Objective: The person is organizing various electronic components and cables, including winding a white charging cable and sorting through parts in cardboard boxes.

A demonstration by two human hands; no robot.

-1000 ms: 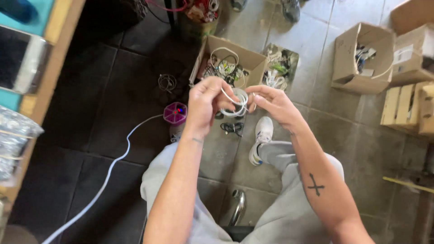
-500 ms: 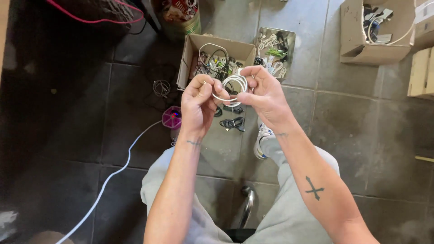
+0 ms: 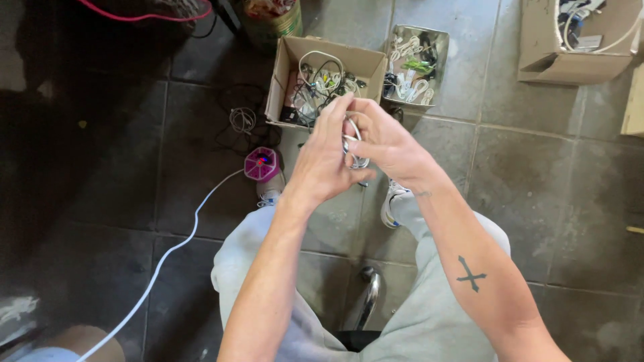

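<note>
White cable (image 3: pixel 354 142), wound into a small coil, sits pinched between both hands above the knees: the left hand (image 3: pixel 320 161) has its fingers closed around one side of the loops, and the right hand (image 3: pixel 386 144) curls its fingers and thumb over the other side, so only a sliver of the coil shows between them. By the look of it the coiling is at the gathering stage, loops held together rather than loose; tidying the bundle would call for a firm pinch from one hand while the other handles any free end, which is hidden here. Below lies a floor (image 3: pixel 537 174) of large grey tiles, dark and shaded on the left. An open cardboard box (image 3: pixel 282 80) of tangled cables stands just beyond the hands, a shiny tray (image 3: pixel 439 64) of more cables beside it, another box (image 3: pixel 543 47) well apart. A pink round gadget (image 3: pixel 261 164) trails a pale cord (image 3: pixel 168 258).
</note>
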